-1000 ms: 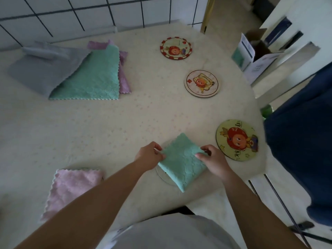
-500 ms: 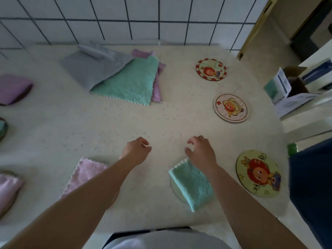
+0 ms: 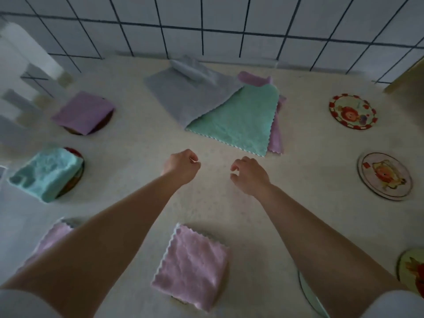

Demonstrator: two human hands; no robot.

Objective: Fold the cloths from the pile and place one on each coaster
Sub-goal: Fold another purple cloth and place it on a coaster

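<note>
Hidden, cropped and blurred parts of my view

At 8 o'clock my left forearm (image 3: 96, 244) covers most of a pink cloth (image 3: 51, 239); at 4 o'clock a yellow coaster (image 3: 413, 269) is cut by the edge; at 10 o'clock pale shapes (image 3: 25, 72) smear beyond reading.

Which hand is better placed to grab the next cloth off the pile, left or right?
Probably the right hand. It hovers empty with fingers loosely open, nearest the scalloped lower corner of the unfolded mint-green cloth in the pile. The left hand, also empty, sits farther from that corner.
</note>
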